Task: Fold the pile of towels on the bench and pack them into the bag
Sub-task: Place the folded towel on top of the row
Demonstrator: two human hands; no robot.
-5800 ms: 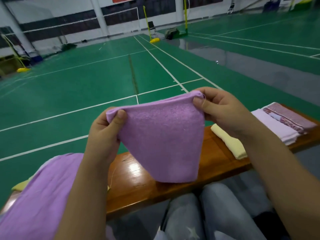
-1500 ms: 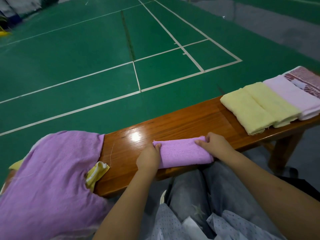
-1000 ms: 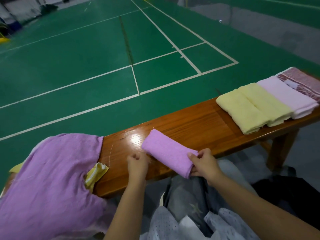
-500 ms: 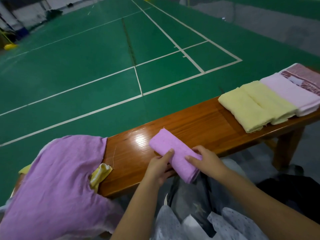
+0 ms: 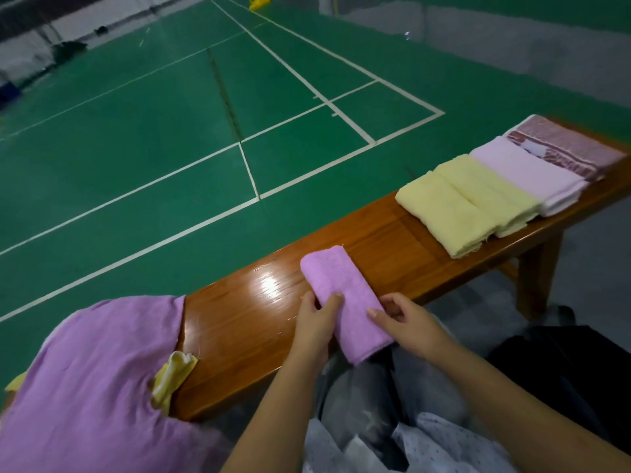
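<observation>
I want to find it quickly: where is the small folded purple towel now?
The small folded purple towel lies on the wooden bench, centre of the head view, between left hand and right hand.

Both forearms are bare to the lower frame edge; no sleeves, watch or rings visible. Left hand [image 5: 316,319] and right hand [image 5: 408,324]: short, unpainted nails. Legs: grey trousers [image 5: 372,401] with a faint pale star print
</observation>
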